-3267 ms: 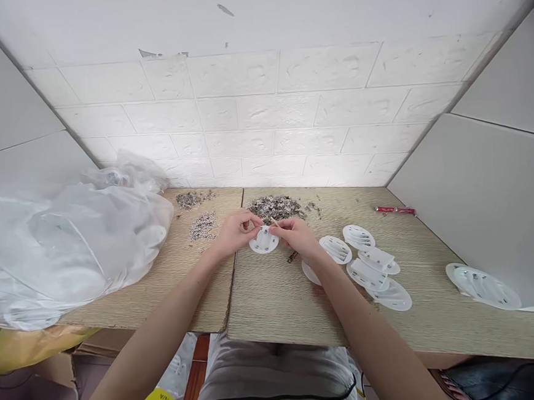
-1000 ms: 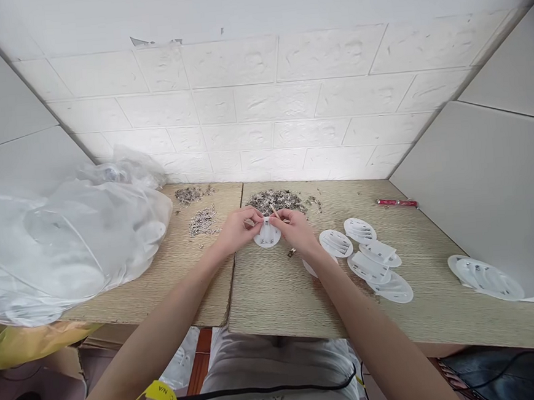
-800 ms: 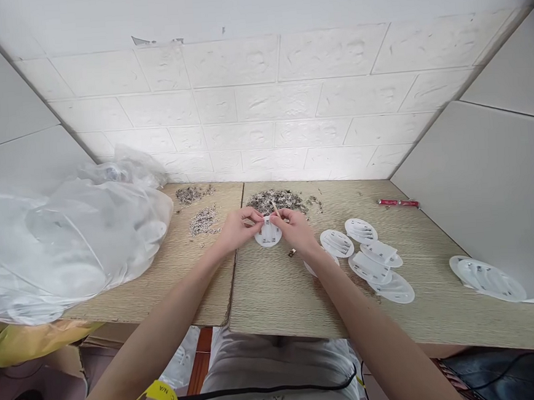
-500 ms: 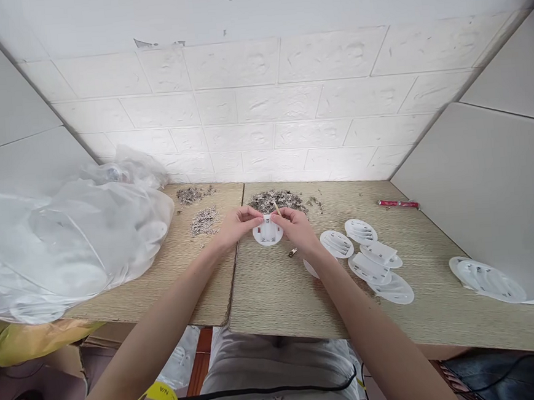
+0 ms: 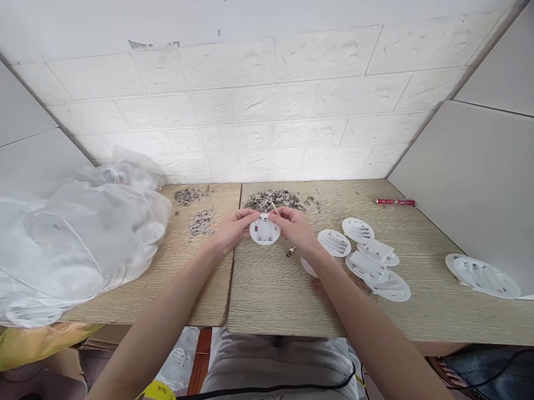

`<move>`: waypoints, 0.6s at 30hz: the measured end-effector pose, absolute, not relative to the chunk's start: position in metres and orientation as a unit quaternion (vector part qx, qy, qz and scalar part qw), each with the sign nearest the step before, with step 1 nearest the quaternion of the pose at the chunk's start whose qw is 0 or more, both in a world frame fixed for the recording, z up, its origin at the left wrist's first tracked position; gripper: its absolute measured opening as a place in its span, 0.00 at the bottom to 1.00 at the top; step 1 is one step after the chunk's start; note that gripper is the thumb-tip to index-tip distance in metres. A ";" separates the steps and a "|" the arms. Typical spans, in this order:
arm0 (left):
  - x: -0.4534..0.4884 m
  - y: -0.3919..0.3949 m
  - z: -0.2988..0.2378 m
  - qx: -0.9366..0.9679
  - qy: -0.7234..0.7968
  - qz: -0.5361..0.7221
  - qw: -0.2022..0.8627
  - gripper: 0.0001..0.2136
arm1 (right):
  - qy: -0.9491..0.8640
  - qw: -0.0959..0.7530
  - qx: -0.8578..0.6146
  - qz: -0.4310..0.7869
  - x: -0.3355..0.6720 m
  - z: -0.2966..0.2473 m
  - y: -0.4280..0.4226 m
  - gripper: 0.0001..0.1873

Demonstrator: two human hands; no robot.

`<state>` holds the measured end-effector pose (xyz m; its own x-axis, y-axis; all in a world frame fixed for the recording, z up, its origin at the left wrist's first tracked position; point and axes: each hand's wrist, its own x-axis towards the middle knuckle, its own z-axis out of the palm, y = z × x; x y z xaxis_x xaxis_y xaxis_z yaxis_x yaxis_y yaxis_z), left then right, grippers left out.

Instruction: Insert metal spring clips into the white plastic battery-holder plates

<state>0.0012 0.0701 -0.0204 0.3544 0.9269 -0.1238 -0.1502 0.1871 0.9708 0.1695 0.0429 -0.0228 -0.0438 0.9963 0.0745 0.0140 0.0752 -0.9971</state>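
Observation:
Between my two hands is a round white plastic battery housing (image 5: 264,232), its open compartment facing me with small metal contacts in it. My left hand (image 5: 233,228) pinches the upper left rim. At the upper right rim, my right hand (image 5: 295,227) presses with its thumb and also holds a thin tan stick (image 5: 274,208), whose tip points up and left. Just behind the housing lies a heap of small metal contacts (image 5: 274,199). A loose brass-coloured metal piece (image 5: 291,252) rests on the table beside my right wrist.
Several more white housings (image 5: 367,267) lie right of my right forearm, and a stack of them (image 5: 483,276) sits farther right. Two smaller piles of metal parts (image 5: 201,222) are at left, near a big plastic bag (image 5: 67,240). Red batteries (image 5: 395,202) lie by the right panel.
The whole view has shifted slightly. Both hands keep their hold on the housing, which now faces me with slightly more of its left rim uncovered.

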 end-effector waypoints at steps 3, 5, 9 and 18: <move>0.001 0.070 -0.021 0.499 0.399 0.405 0.654 0.17 | -0.540 0.499 -0.477 0.482 0.169 -0.023 0.043 0.13; 0.001 0.070 -0.021 0.500 0.399 0.405 0.653 0.17 | -0.544 0.497 -0.481 0.476 0.169 -0.024 0.043 0.13; 0.001 0.071 -0.022 0.502 0.396 0.403 0.654 0.16 | -0.549 0.492 -0.488 0.468 0.169 -0.023 0.043 0.13; 0.002 0.070 -0.022 0.503 0.401 0.414 0.644 0.16 | -0.562 0.479 -0.491 0.462 0.170 -0.018 0.039 0.14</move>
<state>0.0018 0.0703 -0.0221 0.3352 0.9369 -0.0993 -0.1298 0.1503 0.9801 0.1702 0.0393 -0.0179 -0.0586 0.9947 0.0842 0.1093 0.0903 -0.9899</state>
